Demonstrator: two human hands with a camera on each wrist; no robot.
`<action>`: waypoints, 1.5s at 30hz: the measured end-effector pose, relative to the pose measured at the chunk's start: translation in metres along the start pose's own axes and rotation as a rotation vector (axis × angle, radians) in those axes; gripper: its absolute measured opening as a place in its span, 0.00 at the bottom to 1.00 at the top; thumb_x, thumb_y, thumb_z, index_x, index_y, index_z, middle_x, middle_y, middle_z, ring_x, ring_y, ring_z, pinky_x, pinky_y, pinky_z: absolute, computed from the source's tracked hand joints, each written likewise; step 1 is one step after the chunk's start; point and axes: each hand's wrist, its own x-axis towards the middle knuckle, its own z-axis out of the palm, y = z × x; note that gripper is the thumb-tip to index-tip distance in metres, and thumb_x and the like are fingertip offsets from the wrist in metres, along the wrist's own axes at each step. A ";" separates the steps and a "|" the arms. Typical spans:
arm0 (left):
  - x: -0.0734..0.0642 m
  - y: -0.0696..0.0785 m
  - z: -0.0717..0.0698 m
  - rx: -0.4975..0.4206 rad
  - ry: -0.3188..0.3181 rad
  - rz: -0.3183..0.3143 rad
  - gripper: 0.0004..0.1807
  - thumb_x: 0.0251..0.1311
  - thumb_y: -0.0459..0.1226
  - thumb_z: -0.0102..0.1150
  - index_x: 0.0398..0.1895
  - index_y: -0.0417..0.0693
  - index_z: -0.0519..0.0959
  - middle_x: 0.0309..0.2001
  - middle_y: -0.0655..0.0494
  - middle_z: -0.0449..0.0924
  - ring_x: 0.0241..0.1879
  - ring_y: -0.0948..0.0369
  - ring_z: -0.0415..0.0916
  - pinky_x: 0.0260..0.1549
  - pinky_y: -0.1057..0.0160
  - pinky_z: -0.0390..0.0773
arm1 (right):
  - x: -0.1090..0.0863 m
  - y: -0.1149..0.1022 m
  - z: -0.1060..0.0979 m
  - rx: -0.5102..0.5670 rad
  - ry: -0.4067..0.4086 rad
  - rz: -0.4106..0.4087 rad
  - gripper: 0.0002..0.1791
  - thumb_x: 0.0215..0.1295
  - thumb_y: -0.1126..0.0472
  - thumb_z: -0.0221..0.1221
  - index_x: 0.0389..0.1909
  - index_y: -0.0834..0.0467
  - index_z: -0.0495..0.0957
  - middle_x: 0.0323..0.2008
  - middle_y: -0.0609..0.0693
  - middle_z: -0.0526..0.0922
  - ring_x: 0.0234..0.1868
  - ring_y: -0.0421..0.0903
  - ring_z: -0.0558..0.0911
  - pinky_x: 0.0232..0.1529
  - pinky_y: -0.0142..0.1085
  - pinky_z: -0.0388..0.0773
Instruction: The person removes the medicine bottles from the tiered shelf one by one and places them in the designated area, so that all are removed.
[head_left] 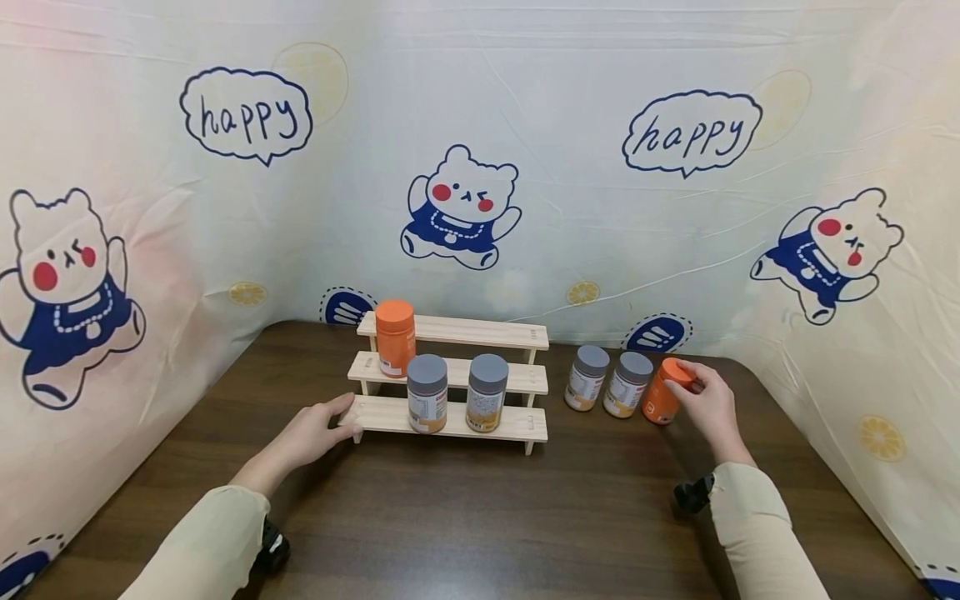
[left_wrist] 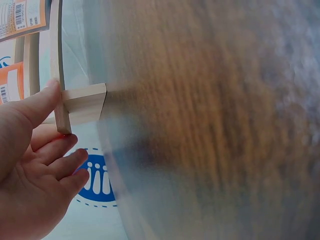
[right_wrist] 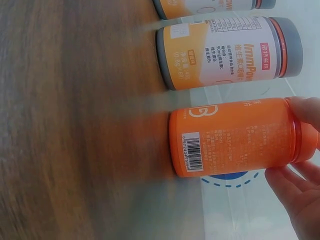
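My right hand [head_left: 708,406] grips the lid of an orange bottle [right_wrist: 232,137], thumb on one side and fingers on the other. That bottle stands on the table at the right end of a row, beside two grey-lidded bottles [head_left: 628,385] [head_left: 587,379]. With its thumb and fingers, my left hand [head_left: 307,433] pinches the left end of the lowest step of a three-step wooden rack [left_wrist: 56,55]. Two more grey-lidded bottles [head_left: 427,394] [head_left: 487,393] stand on that lowest step. Another orange bottle [head_left: 395,340] is upright on the middle step at the left.
The dark wooden table [head_left: 450,517] extends in front of the rack. A patterned cloth [head_left: 465,100] with bears and "happy" bubbles hangs behind the table and along both sides. A black wrist device [head_left: 692,495] sits under the right sleeve's cuff, another [head_left: 273,546] at the left.
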 end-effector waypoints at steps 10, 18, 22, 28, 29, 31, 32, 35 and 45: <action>0.000 0.000 0.000 -0.003 -0.008 -0.008 0.34 0.61 0.42 0.57 0.62 0.27 0.61 0.61 0.31 0.61 0.58 0.39 0.61 0.54 0.42 0.62 | -0.002 -0.001 -0.001 0.001 -0.022 0.016 0.28 0.62 0.55 0.60 0.59 0.65 0.69 0.56 0.66 0.67 0.55 0.63 0.69 0.53 0.53 0.68; 0.000 0.000 0.000 -0.002 -0.013 -0.015 0.34 0.61 0.42 0.57 0.63 0.27 0.61 0.61 0.31 0.61 0.58 0.39 0.61 0.54 0.42 0.62 | -0.001 -0.002 -0.002 -0.006 -0.020 0.014 0.29 0.61 0.53 0.60 0.59 0.65 0.69 0.57 0.65 0.68 0.55 0.62 0.69 0.53 0.53 0.68; 0.001 0.000 0.000 -0.004 -0.021 -0.025 0.35 0.60 0.43 0.57 0.63 0.28 0.61 0.61 0.31 0.61 0.58 0.39 0.61 0.54 0.42 0.63 | 0.001 -0.006 -0.005 -0.003 0.002 -0.022 0.29 0.60 0.52 0.61 0.58 0.64 0.70 0.57 0.63 0.69 0.54 0.60 0.70 0.51 0.52 0.70; 0.001 -0.001 0.001 -0.004 -0.023 -0.031 0.35 0.60 0.44 0.57 0.63 0.28 0.60 0.61 0.31 0.61 0.59 0.39 0.61 0.54 0.42 0.63 | 0.003 -0.025 -0.014 0.023 0.023 -0.066 0.29 0.60 0.53 0.61 0.59 0.65 0.69 0.59 0.63 0.67 0.58 0.62 0.67 0.53 0.56 0.66; 0.001 -0.001 0.001 -0.002 -0.022 -0.030 0.35 0.60 0.44 0.57 0.63 0.28 0.61 0.61 0.31 0.61 0.58 0.39 0.61 0.54 0.42 0.63 | 0.003 -0.029 -0.015 0.026 0.028 -0.074 0.29 0.60 0.54 0.61 0.59 0.65 0.69 0.59 0.64 0.67 0.58 0.62 0.66 0.54 0.56 0.65; 0.001 -0.002 0.001 -0.002 -0.023 -0.029 0.36 0.60 0.44 0.57 0.63 0.28 0.61 0.61 0.31 0.61 0.58 0.39 0.61 0.54 0.42 0.63 | 0.004 -0.037 -0.018 0.020 0.030 -0.087 0.29 0.61 0.53 0.60 0.59 0.65 0.69 0.61 0.64 0.65 0.59 0.62 0.66 0.54 0.56 0.65; 0.001 -0.002 0.001 0.000 -0.022 -0.027 0.36 0.60 0.44 0.57 0.63 0.28 0.61 0.61 0.31 0.61 0.58 0.39 0.61 0.54 0.42 0.63 | 0.005 -0.040 -0.019 0.018 0.032 -0.099 0.29 0.61 0.54 0.61 0.59 0.64 0.69 0.61 0.64 0.65 0.58 0.63 0.66 0.54 0.56 0.65; 0.001 -0.002 0.001 0.001 -0.022 -0.024 0.36 0.60 0.44 0.57 0.63 0.28 0.61 0.61 0.31 0.61 0.58 0.39 0.62 0.54 0.42 0.63 | 0.009 -0.052 -0.021 0.027 0.033 -0.144 0.29 0.60 0.54 0.61 0.59 0.64 0.69 0.61 0.63 0.65 0.59 0.62 0.65 0.54 0.56 0.64; 0.002 -0.002 0.001 0.003 -0.019 -0.017 0.35 0.60 0.43 0.57 0.63 0.27 0.61 0.61 0.31 0.61 0.59 0.39 0.61 0.54 0.43 0.62 | 0.023 -0.112 -0.011 0.066 -0.009 -0.335 0.25 0.59 0.59 0.63 0.56 0.65 0.72 0.57 0.61 0.69 0.59 0.57 0.67 0.55 0.53 0.65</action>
